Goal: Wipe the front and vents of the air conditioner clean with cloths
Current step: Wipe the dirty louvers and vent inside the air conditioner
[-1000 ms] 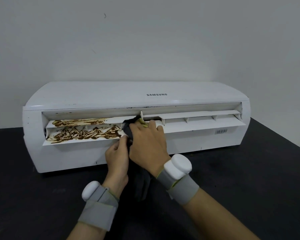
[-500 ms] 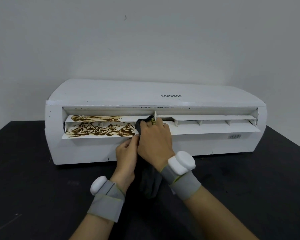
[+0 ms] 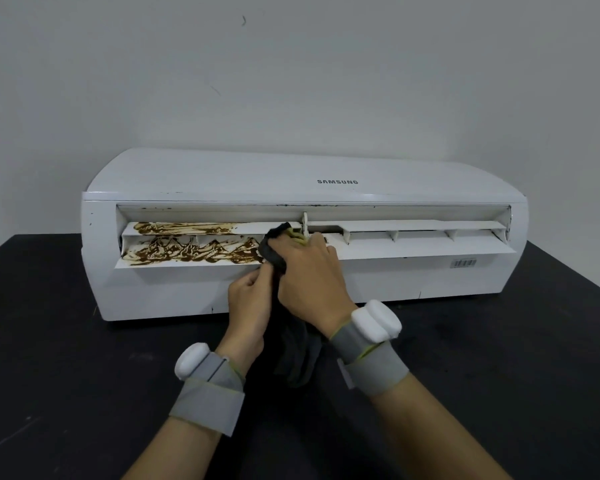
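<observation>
**Dark cloth pressed to the middle of the vent**

The white air conditioner lies on the black surface against a pale wall. Brown smears cover the vent flaps at 9 o'clock from the hands. The left hand sits at the lower flap's edge with its fingers curled; I cannot tell whether they pinch flap or cloth. Touching it at 3 o'clock, the right hand grips the dark cloth, bunched against the vent's middle, its tail hanging toward 6 o'clock onto the surface. Farther toward 3 o'clock the flaps look white, with a barcode label below.
</observation>
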Tool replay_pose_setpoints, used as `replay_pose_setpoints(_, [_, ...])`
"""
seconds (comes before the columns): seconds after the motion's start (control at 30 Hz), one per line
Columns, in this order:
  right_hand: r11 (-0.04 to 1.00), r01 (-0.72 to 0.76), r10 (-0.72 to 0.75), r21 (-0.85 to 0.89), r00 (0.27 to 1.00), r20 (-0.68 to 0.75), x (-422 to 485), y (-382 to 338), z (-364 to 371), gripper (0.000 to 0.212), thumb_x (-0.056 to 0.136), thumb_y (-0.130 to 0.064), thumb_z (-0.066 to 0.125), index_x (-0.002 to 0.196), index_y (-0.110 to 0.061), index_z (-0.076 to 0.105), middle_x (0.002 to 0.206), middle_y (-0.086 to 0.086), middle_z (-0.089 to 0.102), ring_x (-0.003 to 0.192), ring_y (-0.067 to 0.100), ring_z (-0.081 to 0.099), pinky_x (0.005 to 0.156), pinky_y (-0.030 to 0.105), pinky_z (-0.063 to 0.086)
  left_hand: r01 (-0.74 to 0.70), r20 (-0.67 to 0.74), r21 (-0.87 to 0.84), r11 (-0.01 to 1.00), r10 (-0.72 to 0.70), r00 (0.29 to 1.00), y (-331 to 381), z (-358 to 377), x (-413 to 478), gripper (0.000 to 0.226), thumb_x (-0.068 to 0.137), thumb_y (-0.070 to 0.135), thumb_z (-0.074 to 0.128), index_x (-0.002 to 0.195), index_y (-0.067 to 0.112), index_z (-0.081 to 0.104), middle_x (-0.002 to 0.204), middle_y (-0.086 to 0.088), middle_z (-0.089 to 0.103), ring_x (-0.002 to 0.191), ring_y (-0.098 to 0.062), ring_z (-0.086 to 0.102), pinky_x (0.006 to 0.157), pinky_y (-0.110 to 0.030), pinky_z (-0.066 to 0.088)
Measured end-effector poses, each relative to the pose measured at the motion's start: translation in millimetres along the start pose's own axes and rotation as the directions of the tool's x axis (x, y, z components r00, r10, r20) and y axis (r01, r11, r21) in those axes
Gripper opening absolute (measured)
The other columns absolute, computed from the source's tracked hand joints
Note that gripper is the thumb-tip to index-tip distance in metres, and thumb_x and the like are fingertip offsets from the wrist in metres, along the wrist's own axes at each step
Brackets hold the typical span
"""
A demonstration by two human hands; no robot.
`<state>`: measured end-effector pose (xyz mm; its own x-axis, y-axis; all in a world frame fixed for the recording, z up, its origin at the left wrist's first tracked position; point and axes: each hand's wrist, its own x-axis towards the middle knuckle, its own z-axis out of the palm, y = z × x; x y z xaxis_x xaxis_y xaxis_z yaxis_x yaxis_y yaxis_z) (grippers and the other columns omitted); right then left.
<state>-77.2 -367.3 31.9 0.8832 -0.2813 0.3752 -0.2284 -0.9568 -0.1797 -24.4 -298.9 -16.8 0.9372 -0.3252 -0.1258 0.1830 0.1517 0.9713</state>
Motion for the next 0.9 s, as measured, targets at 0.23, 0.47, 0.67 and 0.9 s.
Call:
replay_pose_setpoints(0.23, [0.962, -0.089, 0.083, -0.257, 0.996, -0.035, 6.6, -15.7, 1.4, 0.033, 0.093, -0.018, 0.035, 0.125, -0.014, 0.044, 0.125, 0.006, 0.054, 0.112, 0.03, 0.042, 0.087, 0.04, 0.032, 0.003, 0.021, -0.016, 1.0, -0.003, 1.0, 3.0, -2.0, -1.2, 0.046, 0.092, 0.025, 0.056, 0.047, 0.017, 0.063, 0.052, 0.002, 0.062, 0.055, -0.011, 0.055, 0.05, -0.023, 0.043])
replay_pose_setpoints(0.47, [0.927, -0.154, 0.133, -0.342, 0.987, -0.084, 1.4, -25.7, 8.1, 0.034, 0.095, -0.016, 0.032, 0.125, -0.002, 0.04, 0.122, 0.015, 0.051, 0.11, 0.03, 0.044, 0.081, 0.038, 0.036, 0.07, 0.137, 0.002, 0.998, -0.07, 0.988, 14.4, -14.4, -1.1, 0.042, 0.091, 0.024, 0.058, 0.052, 0.017, 0.072, 0.057, 0.001, 0.069, 0.048, -0.006, 0.062, 0.042, -0.016, 0.047])
replay_pose_setpoints(0.67, [0.96, -0.028, 0.036, -0.279, 0.999, 0.023, 9.2, -11.9, 0.0, 0.043, 0.088, -0.02, 0.045, 0.129, -0.01, 0.041, 0.126, 0.009, 0.052, 0.114, 0.03, 0.043, 0.083, 0.037, 0.038, 0.057, 0.15, 0.012, 0.998, -0.058, 0.987, 14.6, -11.7, -2.7, 0.04, 0.091, 0.034, 0.057, 0.058, 0.018, 0.073, 0.068, -0.001, 0.071, 0.061, -0.011, 0.066, 0.053, -0.022, 0.05])
replay_pose_setpoints(0.9, [0.988, 0.028, -0.024, -0.154, 0.999, 0.029, 9.5, 1.2, -7.1, 0.043, 0.083, -0.017, 0.053, 0.126, -0.021, 0.049, 0.121, 0.0, 0.056, 0.103, 0.028, 0.046, 0.073, 0.034, 0.036, 0.006, 0.138, 0.12, 0.993, -0.022, 0.99, 11.1, -11.7, 2.7, 0.04, 0.093, 0.036, 0.054, 0.062, 0.019, 0.072, 0.065, 0.0, 0.067, 0.059, -0.01, 0.061, 0.056, -0.025, 0.047])
